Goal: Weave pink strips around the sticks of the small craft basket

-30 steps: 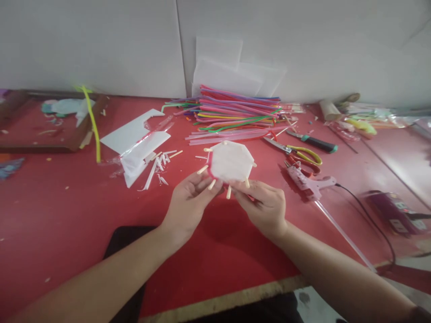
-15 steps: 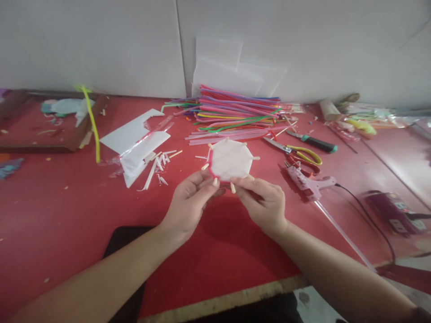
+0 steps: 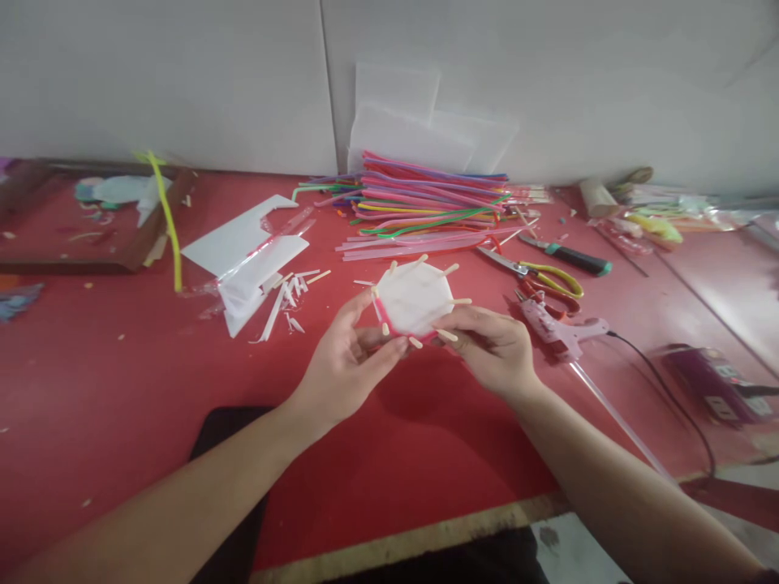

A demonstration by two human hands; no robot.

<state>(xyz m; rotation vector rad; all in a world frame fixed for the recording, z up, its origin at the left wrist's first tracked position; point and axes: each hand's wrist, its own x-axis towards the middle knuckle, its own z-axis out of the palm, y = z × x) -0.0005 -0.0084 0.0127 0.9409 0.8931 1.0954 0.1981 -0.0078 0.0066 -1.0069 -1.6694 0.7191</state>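
A white polygon of foam [image 3: 414, 298], edged with pink strip and with short cream sticks poking out round its rim, is held above the red table [image 3: 134, 381]. My left hand [image 3: 346, 363] grips its near left edge with fingers curled under it. My right hand [image 3: 492, 349] pinches its near right edge, thumb and fingers closed on the rim by one stick.
A stack of coloured straws [image 3: 426, 203] lies behind the piece. Scissors [image 3: 535, 276], a pink glue gun [image 3: 563, 328] with its cord, and a green-handled knife [image 3: 569, 257] lie to the right. White sheet offcuts [image 3: 249, 259] and a brown tray [image 3: 91, 215] are at left.
The polygon has been turned in my hands and tipped a little. My right hand has shifted up and to the right along the rim; my left fingers have reached further round the left edge.
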